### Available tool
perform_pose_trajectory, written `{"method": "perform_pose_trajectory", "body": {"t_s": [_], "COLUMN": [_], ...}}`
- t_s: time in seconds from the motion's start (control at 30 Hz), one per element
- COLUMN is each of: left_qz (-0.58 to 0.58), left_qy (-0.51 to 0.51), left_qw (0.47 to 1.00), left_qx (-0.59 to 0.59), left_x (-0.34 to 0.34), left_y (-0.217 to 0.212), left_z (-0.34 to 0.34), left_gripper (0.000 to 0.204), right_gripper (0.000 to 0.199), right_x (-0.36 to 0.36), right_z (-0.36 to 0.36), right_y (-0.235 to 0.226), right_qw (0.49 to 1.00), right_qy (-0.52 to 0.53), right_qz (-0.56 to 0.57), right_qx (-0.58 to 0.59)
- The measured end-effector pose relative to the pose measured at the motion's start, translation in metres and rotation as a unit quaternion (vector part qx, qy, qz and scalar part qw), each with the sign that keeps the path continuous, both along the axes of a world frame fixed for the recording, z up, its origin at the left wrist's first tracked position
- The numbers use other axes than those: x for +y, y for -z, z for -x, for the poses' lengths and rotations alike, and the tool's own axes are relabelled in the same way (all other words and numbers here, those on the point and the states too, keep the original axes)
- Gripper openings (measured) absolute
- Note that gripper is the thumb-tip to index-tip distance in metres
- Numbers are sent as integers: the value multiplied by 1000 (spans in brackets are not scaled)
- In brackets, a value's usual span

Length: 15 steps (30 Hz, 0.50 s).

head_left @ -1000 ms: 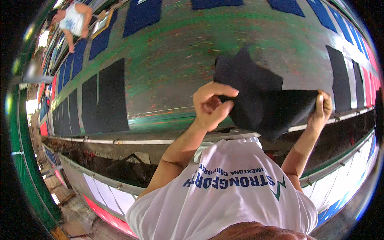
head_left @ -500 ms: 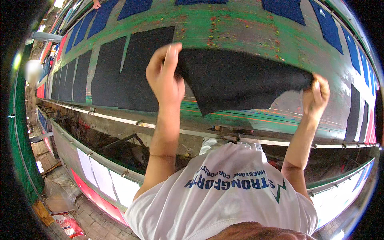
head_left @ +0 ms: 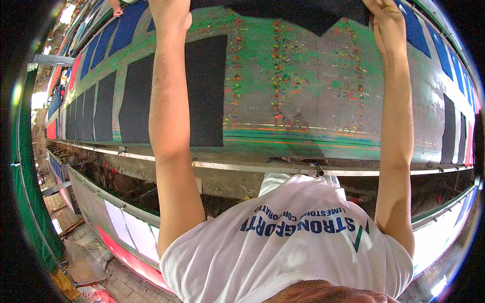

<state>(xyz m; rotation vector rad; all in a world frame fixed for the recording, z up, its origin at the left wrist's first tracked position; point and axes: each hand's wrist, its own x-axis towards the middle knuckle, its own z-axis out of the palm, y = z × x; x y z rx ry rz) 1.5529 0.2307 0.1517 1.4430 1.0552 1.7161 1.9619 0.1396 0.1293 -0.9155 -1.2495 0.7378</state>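
A black fabric piece point(head_left: 303, 12) stretches between my raised hands at the far side of the long table, partly cut off by the top of the picture. My left hand point(head_left: 172, 14) is at its left end; the fingertips lie beyond the picture edge. At the right end, my right hand point(head_left: 388, 24) is closed on the fabric's corner. Below my hands, a paint-marked green and grey tabletop point(head_left: 303, 91) shows. Left of that surface lie flat black fabric pieces point(head_left: 207, 91), partly covered by my left forearm.
Blue fabric pieces point(head_left: 417, 35) line the table's far side. More dark pieces point(head_left: 448, 129) lie at the right. A metal rail point(head_left: 283, 170) runs along the near edge. Behind me stands another table with white panels point(head_left: 147, 237). Another person's hand point(head_left: 117, 10) shows at the far left.
Both my hands have moved away from me across the table, carrying the black fabric toward the far side. The tabletop under it has come into view.
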Motion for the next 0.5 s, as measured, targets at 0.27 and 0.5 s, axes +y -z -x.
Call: {"method": "perform_pose_trajectory", "body": {"t_s": [0.27,0.5], "left_qz": [126,233], "left_qy": [-37,-19], "left_qw": [985,936], "left_qx": [114,262], "left_x": [-105,-195], "left_y": [87,186], "left_z": [31,47], "left_gripper": [37,30], "right_gripper": [38,44], "right_x": [-96,-189], "right_z": [34,48], "right_y": [91,179], "right_qw": [976,883], "right_qy": [23,-31], "right_qz": [196,431], "right_qx": [-95,-182]}}
